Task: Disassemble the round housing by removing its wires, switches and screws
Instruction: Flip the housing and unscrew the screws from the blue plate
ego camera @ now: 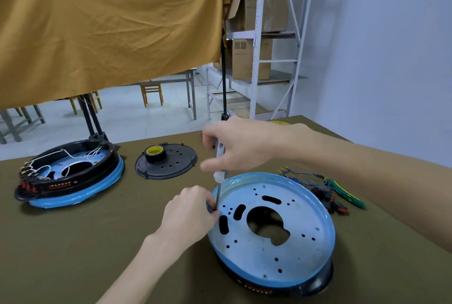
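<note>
Near the front right edge of the table sits the round housing. It is a shallow dish with a smooth blue rim, a pale flat metal plate full of small holes and long slots, and one big hole in the middle. Its black base peeks out at the front.

The left hand reaches in from below, wrist on the cloth, fingers curled at the housing's left rim and pinching the thin metal shaft of the screwdriver. The right hand comes from the right, arm stretched over the housing, fingers wrapped round the tool's white handle, holding it almost upright.

Just right of the housing lie blue wires, black and red switches and green-handled pliers.

Farther back, mid-table, is a flat black lid with a tape roll on it. By the left edge sits a second housing, with white wires inside. The table wears a rough olive cloth.
</note>
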The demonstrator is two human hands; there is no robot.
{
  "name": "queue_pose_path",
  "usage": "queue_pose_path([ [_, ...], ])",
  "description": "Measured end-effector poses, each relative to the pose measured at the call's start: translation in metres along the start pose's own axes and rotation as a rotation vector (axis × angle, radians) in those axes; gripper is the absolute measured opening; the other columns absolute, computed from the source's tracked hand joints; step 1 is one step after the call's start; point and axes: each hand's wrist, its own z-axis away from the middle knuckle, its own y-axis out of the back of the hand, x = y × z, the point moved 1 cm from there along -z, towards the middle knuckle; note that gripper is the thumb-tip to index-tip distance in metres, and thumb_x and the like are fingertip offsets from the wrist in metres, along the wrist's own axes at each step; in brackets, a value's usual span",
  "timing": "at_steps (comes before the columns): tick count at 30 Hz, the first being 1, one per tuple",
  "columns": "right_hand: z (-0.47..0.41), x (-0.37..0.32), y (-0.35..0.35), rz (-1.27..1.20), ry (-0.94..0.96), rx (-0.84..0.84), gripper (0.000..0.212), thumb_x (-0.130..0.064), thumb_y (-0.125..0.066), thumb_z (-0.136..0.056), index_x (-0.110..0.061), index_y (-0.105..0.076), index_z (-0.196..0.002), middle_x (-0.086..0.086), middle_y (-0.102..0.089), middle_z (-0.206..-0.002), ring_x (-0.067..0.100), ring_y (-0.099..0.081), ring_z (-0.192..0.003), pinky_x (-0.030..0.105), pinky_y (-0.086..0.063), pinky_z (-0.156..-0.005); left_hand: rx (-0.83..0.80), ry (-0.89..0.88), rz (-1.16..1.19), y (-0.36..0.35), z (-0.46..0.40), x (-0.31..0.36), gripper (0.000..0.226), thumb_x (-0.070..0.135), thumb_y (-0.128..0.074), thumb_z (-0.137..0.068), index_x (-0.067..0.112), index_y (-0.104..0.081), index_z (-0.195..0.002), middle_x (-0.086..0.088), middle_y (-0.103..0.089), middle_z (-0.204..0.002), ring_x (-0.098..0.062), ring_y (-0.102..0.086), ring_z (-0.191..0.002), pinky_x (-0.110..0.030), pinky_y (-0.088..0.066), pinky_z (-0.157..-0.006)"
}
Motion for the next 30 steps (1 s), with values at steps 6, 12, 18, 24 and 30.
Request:
queue_pose_path([
  [6, 0.005, 0.001, 0.008, -0.119, 0.077, -0.060, 0.011, -0.025, -0.072, -0.092, -0.027, -0.062, -0.096, -0.009, -0.068, -0.084, 0.007, -0.062, -0.079, 0.027, -0.046, -0.062, 0.007, -0.010, -0.025, 0.000, 0.000, 0.001, 0.019, 0.043, -0.071, -0.088, 0.035, -0.064, -0.073, 0.017, -0.062, -0.080, -0.011, -0.062, -0.074, -0.021, -0.036, -0.052],
  [12, 0.012, 0.005, 0.001, 0.183, 0.003, 0.115, 0.034, -0.053, -0.062, -0.095, -0.019, -0.058, -0.097, -0.004, -0.057, -0.078, 0.021, -0.059, -0.076, 0.031, -0.037, -0.052, 0.005, -0.012, -0.029, -0.001, -0.001, 0.001, 0.019, 0.043, -0.071, -0.090, 0.035, -0.067, -0.073, 0.018, -0.062, -0.080, -0.005, -0.058, -0.069, -0.019, -0.036, -0.051],
  [18, 0.034, 0.033, 0.003, -0.179, 0.013, 0.218, 0.018, -0.048, -0.072, -0.088, -0.030, -0.071, -0.086, -0.013, -0.065, -0.079, 0.001, -0.058, -0.071, 0.016, -0.038, -0.057, 0.018, -0.010, -0.071, -0.001, -0.001, 0.002, 0.015, 0.041, -0.069, -0.089, 0.031, -0.069, -0.078, 0.015, -0.063, -0.077, -0.007, -0.056, -0.065, -0.021, -0.034, -0.049],
  [24, 0.076, 0.108, -0.050, -0.862, -0.348, 0.486, 0.019, -0.041, -0.079, -0.085, -0.023, -0.082, -0.081, 0.005, -0.068, -0.069, 0.011, -0.054, -0.051, 0.019, -0.046, -0.050, 0.009, -0.022, -0.099, 0.000, -0.001, 0.002, 0.012, 0.036, -0.068, -0.091, 0.031, -0.074, -0.082, 0.016, -0.068, -0.084, -0.007, -0.060, -0.071, -0.019, -0.036, -0.050],
  [30, 0.103, 0.148, -0.136, -1.808, -0.741, 0.603, 0.023, -0.018, -0.074, -0.092, 0.003, -0.073, -0.100, 0.013, -0.072, -0.076, 0.014, -0.065, -0.059, 0.025, -0.059, -0.056, -0.031, -0.010, -0.083, 0.001, 0.000, 0.005, 0.011, 0.031, -0.065, -0.093, 0.029, -0.068, -0.082, 0.013, -0.066, -0.087, -0.014, -0.064, -0.078, -0.025, -0.045, -0.058],
])
